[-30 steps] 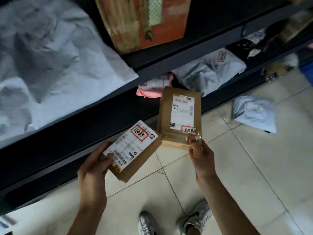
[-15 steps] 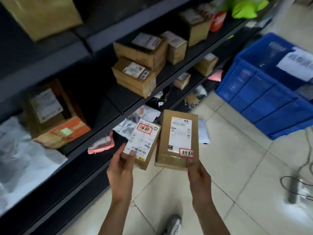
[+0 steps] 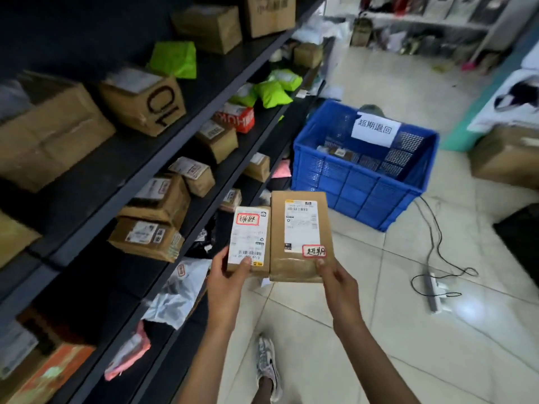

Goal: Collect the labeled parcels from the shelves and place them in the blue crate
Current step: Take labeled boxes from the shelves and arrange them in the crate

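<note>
Glossy floor tiles (image 3: pixel 408 330) behind, your left hand (image 3: pixel 226 284) grips a small flat cardboard parcel (image 3: pixel 249 237) and your right hand (image 3: pixel 338 282) pinches a bigger brown parcel (image 3: pixel 300 237) mid-frame, below the perforated blue plastic crate (image 3: pixel 358 185).

Left hand (image 3: pixel 226 282) grips small labeled box (image 3: pixel 249 240); right hand (image 3: pixel 338 282) pinches larger flat parcel (image 3: pixel 300 237) at near edge, side by side above tiled floor (image 3: pixel 393 330). Blue crate (image 3: pixel 364 182) with white paper sign (image 3: pixel 375 130) ahead. Dark shelves (image 3: pixel 151 167) at left hold cardboard boxes, green bags (image 3: pixel 272 93).
</note>
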The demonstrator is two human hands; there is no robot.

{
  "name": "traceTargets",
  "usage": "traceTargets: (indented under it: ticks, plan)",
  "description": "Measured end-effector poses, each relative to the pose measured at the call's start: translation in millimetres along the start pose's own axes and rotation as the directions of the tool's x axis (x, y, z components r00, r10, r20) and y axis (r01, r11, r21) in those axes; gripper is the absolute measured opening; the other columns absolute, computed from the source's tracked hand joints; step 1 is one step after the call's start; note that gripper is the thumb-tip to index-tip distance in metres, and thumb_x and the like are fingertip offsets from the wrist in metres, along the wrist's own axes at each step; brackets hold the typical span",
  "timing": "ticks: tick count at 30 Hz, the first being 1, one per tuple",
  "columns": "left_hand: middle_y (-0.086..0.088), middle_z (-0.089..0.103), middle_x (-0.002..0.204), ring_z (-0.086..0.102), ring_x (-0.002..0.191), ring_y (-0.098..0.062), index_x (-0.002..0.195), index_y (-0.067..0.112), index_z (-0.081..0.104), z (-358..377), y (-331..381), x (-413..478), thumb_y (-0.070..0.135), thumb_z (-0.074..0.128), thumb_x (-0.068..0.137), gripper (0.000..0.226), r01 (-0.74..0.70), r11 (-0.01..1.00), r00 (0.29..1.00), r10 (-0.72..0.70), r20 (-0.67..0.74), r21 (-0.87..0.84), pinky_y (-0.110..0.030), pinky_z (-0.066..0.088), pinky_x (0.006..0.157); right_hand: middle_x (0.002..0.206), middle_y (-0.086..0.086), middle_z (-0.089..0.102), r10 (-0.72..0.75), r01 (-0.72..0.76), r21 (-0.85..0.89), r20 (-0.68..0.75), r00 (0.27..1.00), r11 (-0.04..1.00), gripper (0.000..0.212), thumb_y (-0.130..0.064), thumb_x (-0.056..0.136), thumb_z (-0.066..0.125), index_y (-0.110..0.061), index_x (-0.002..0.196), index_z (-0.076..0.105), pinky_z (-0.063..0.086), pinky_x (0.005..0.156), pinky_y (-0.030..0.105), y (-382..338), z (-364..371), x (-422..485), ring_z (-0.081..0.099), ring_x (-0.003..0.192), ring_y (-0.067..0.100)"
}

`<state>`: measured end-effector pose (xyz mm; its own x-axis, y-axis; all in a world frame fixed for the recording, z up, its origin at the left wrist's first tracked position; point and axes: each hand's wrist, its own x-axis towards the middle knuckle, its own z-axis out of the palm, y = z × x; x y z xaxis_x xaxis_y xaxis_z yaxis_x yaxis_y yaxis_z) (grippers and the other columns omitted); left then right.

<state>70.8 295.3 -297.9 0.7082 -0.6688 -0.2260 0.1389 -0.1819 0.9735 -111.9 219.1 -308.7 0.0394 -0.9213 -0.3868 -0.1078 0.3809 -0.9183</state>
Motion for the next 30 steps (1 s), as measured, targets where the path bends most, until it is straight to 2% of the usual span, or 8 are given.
traceTargets:
  ticks: [8,11,13,16,18,22,27,30]
  plan:
    - [0.002,0.07,0.118,0.067,0.108,-0.011,0.124,0.029,0.06,109.9,13.0,66.4,0.027,0.08,0.08,0.048,0.044,0.997,0.964,-0.058,0.258,0.062,-0.034,0.054,0.092,0.1,-0.011,0.076,0.103,-0.071,0.127,-0.267,0.958,0.989,0.023,-0.037,0.093,0.063,-0.026,0.11,0.075,0.053,0.098,0.039,-20.2,-49.1,58.3,0.068,0.104,0.013]
    - [-0.002,0.07,0.12,0.067,0.109,-0.017,0.123,0.026,0.063,155.6,20.2,91.4,0.027,0.079,0.078,0.048,0.061,0.989,0.925,-0.106,0.365,0.134,-0.043,0.055,0.095,0.085,-0.013,0.075,0.15,-0.079,0.197,-0.377,0.914,0.977,0.021,-0.035,0.093,0.063,-0.021,0.1,0.076,0.054,0.097,0.04,-29.8,-75.0,83.8,0.066,0.091,0.014]
    - [-0.007,0.068,0.12,0.067,0.106,-0.018,0.115,0.027,0.068,187.9,30.9,114.3,0.018,0.077,0.08,0.037,0.028,0.987,0.912,-0.089,0.399,0.157,-0.04,0.056,0.093,0.071,-0.015,0.067,0.185,-0.072,0.261,-0.44,0.878,0.963,0.019,-0.033,0.093,0.063,-0.017,0.094,0.073,0.052,0.094,0.039,-36.5,-92.5,104.4,0.059,0.082,0.014]
    - [-0.01,0.062,0.117,0.066,0.096,-0.018,0.114,0.026,0.069,243.4,49.2,160.3,0.006,0.071,0.083,0.037,0.014,0.981,0.903,-0.095,0.419,0.192,-0.025,0.055,0.074,0.08,-0.011,0.068,0.214,-0.042,0.327,-0.51,0.833,0.944,0.027,-0.034,0.092,0.064,-0.014,0.108,0.073,0.052,0.099,0.04,-46.1,-120.3,146.6,0.062,0.086,0.013]
    - [-0.008,0.064,0.111,0.066,0.09,-0.018,0.12,0.02,0.061,284.1,67.8,193.6,0.004,0.071,0.081,0.044,0.058,0.978,0.865,-0.15,0.479,0.202,-0.025,0.056,0.069,0.086,-0.009,0.071,0.214,-0.023,0.347,-0.523,0.825,0.937,0.028,-0.033,0.092,0.064,-0.017,0.113,0.073,0.052,0.101,0.042,-54.5,-138.0,179.6,0.063,0.087,0.011]
    - [-0.009,0.061,0.122,0.063,0.112,-0.028,0.117,0.019,0.05,365.6,99.9,260.2,0.008,0.078,0.072,0.054,-0.053,0.945,0.805,-0.15,0.574,0.322,-0.046,0.052,0.097,0.093,-0.009,0.076,0.168,0.012,0.334,-0.505,0.846,0.943,0.025,-0.032,0.092,0.064,-0.022,0.112,0.074,0.052,0.101,0.044,-80.6,-170.9,257.9,0.067,0.097,0.014]
    - [-0.002,0.061,0.121,0.062,0.114,-0.019,0.105,0.032,0.051,455.0,139.8,314.1,0.041,0.086,0.055,0.061,-0.15,0.947,0.855,-0.02,0.518,0.284,-0.042,0.054,0.096,0.092,-0.011,0.075,0.119,0.01,0.304,-0.403,0.908,0.953,0.016,-0.032,0.093,0.062,-0.041,0.093,0.076,0.053,0.095,0.038,-129.4,-207.9,351.7,0.066,0.095,0.014]
    - [-0.003,0.061,0.113,0.062,0.1,-0.009,0.107,0.018,0.048,513.5,152.8,326.7,0.025,0.085,0.073,0.05,-0.157,0.968,0.899,0.057,0.434,0.198,-0.019,0.054,0.081,0.091,-0.011,0.075,0.127,0.004,0.33,-0.375,0.918,0.944,0.013,-0.031,0.093,0.064,-0.035,0.096,0.076,0.052,0.093,0.034,-155.3,-226.7,402.6,0.063,0.089,0.011]
